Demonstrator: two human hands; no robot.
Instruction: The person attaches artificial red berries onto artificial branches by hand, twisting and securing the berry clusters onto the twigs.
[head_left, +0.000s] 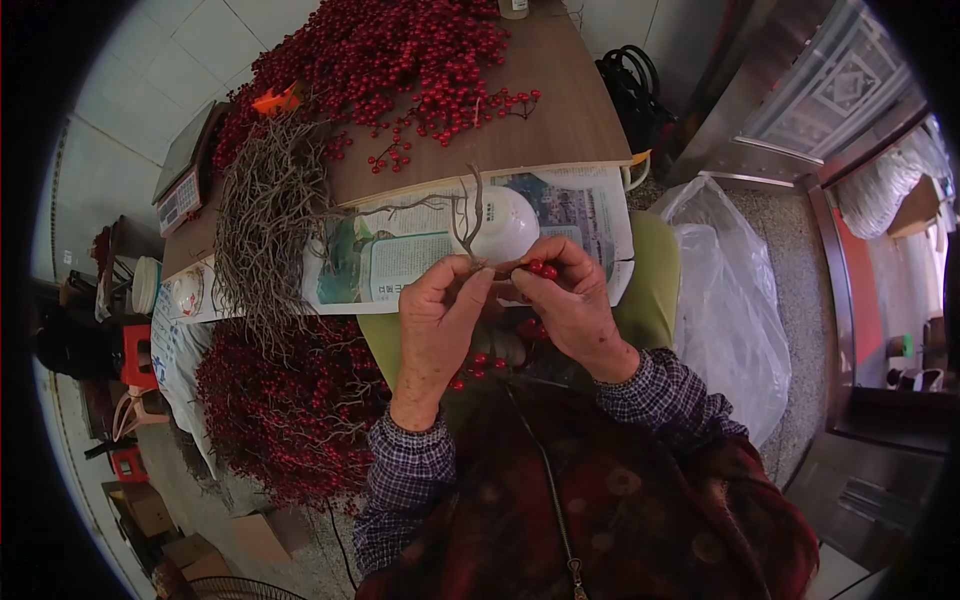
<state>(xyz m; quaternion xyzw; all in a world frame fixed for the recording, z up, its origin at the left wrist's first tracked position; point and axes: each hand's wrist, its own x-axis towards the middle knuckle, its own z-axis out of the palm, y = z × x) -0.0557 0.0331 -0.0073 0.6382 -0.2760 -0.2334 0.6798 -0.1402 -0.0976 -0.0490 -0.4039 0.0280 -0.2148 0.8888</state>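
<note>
My left hand is closed in a pinch on the lower end of a bare brown twig. The twig's forked tips point away from me and to the left. Close beside it, my right hand pinches a small sprig of red berries. The two sets of fingertips nearly meet, and the stem ends between them are hidden. Just beyond the hands, a round white object with dark printing sits on the newspaper. More red berries show below my hands, near my lap.
A big heap of red berry sprigs covers the far part of the wooden table. Bare twigs hang over its left edge, near a scale. More berry branches lie below left. A clear plastic bag is at right.
</note>
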